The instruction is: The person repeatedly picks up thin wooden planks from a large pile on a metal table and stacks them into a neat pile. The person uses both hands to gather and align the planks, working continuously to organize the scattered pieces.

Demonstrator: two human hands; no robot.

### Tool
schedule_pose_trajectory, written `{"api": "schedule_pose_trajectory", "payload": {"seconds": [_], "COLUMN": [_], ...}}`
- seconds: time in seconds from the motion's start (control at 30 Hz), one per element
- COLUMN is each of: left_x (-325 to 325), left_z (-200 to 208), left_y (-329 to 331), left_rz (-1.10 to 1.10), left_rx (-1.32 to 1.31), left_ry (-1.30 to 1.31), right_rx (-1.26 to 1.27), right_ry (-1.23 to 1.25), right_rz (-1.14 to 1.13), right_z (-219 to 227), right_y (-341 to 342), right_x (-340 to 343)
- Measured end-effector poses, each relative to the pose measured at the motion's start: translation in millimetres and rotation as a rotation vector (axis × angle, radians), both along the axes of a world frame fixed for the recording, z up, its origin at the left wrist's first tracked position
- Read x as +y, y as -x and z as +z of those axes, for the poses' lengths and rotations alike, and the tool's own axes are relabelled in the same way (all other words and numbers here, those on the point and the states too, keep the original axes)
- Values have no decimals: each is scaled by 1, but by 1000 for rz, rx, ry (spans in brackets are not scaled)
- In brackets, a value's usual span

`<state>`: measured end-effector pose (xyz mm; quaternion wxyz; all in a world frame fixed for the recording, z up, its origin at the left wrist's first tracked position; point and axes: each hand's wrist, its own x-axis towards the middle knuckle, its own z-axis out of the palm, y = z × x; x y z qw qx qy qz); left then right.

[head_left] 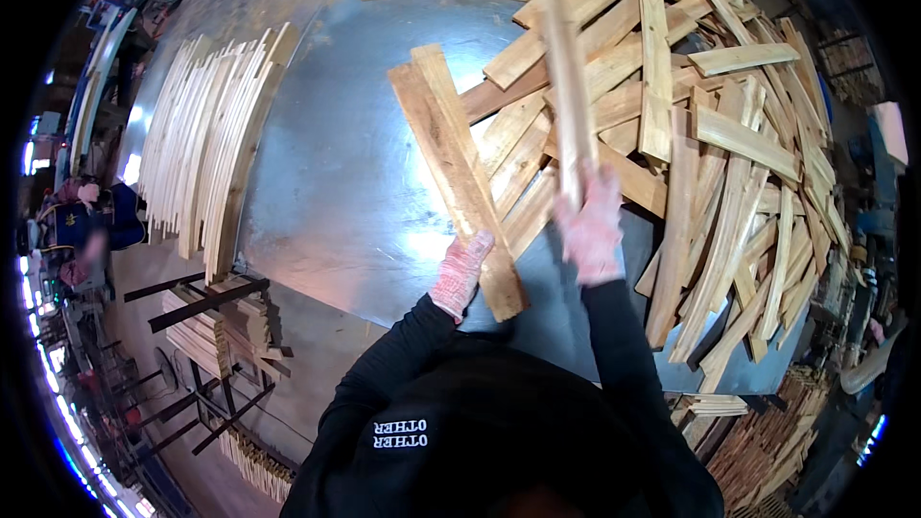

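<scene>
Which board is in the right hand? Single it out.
The pale, blurred board running up from the right hand; the left hand holds a browner, slanting board, and the piled boards around look sharper.

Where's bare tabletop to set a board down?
Widest bare patch: metal table between the slat row and the board at the left hand. A small patch shows between that board and the right hand. Crowded: right side, under overlapping boards.

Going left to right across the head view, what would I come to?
Co-worker, row of pale wooden slats, gloved left hand holding a wooden board, gloved right hand holding a blurred board, right part of the jumbled board pile.
</scene>
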<state>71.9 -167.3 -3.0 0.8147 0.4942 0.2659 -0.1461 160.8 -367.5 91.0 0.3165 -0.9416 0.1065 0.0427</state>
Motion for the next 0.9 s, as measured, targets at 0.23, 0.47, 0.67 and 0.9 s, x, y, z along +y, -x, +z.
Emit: {"api": "schedule_pose_trajectory", "payload": {"seconds": [0.23,0.47,0.67,0.9], "left_x": [-20,-5,13,1], "left_z": [23,14,16,40], "left_y": [-7,5,18,7], "left_rz": [162,55,35,9], "left_rx": [160,61,39,-66], "left_ry": [380,186,245,-2], "right_rx": [-383,-1,115,-16], "right_ry": [302,721,437,-174], "right_rz": [355,1,-75,264], "right_z": [-25,-39,-31,27], "right_y": [56,-159,-186,26], "right_x": [33,-133,-159,-15]}}
